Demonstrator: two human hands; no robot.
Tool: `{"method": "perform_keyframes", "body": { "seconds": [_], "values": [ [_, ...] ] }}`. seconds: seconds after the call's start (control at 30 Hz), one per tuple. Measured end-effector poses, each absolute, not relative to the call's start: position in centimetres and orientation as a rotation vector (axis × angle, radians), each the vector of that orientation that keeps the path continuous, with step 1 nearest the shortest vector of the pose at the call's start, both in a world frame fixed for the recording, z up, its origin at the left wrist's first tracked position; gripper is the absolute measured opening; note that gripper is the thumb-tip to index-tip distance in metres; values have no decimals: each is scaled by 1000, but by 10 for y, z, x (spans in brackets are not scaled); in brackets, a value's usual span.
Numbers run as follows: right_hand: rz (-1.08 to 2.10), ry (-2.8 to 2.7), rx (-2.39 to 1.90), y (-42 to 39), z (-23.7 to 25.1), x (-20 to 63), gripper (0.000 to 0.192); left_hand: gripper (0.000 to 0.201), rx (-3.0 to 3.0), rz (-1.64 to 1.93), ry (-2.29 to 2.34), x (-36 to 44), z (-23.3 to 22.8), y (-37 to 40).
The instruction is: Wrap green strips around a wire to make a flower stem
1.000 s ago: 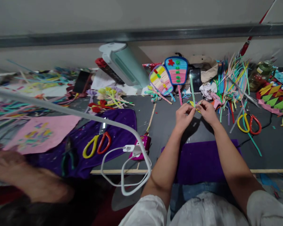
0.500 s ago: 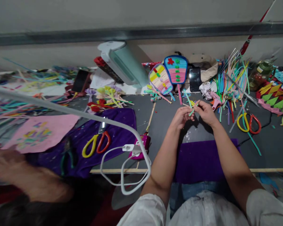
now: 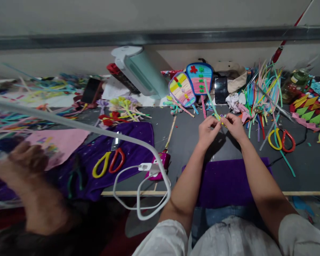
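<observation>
Above the dark table, my left hand (image 3: 209,130) is closed, pinching the lower part of a mint-green pipe cleaner (image 3: 209,96) that sticks up and to the left. My right hand (image 3: 234,126) touches fingertips with it and is closed on a short yellow pipe cleaner piece (image 3: 224,124) at the same spot. How the pieces join is hidden by the fingers. Just beyond the hands lie two fan-shaped pipe cleaner pieces, a striped blue-edged one (image 3: 200,79) and a yellow-and-pink one (image 3: 182,89). A purple cloth (image 3: 226,181) lies under my forearms.
Right of my hands are yellow-and-red scissors (image 3: 281,140) and a bundle of pipe cleaners (image 3: 266,92). To the left, a white cable (image 3: 138,140) arches over more scissors (image 3: 109,163) and pliers (image 3: 76,176). Another person's hand (image 3: 24,167) is at far left.
The mint pipe cleaner now points up and away, where before its short end showed between my fingers. My hands have shifted slightly. The other person's hand has moved right over the pink sheet.
</observation>
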State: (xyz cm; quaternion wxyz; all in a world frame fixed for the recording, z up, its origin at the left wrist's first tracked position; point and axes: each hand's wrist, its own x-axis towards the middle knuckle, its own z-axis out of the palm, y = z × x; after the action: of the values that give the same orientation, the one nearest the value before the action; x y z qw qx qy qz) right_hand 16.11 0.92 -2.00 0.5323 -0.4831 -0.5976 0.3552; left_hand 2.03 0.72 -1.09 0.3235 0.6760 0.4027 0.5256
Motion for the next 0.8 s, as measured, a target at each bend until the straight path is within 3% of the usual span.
{"method": "perform_keyframes", "body": {
  "seconds": [0.17,0.33,0.57,0.8],
  "values": [
    [789,-1507,-1200,9,-20,163,24,23,1891,1370,1116,21,-13,5],
    [722,-1596,-1188,6,-15,161,17,20,1467,1243,1034,21,-14,9],
    [941,-1503,-962,3,-8,159,18,18,974,965,796,14,-13,13],
    [1064,-1459,-867,-1,-1,158,23,23,1010,895,709,9,-14,14]
  ]
}}
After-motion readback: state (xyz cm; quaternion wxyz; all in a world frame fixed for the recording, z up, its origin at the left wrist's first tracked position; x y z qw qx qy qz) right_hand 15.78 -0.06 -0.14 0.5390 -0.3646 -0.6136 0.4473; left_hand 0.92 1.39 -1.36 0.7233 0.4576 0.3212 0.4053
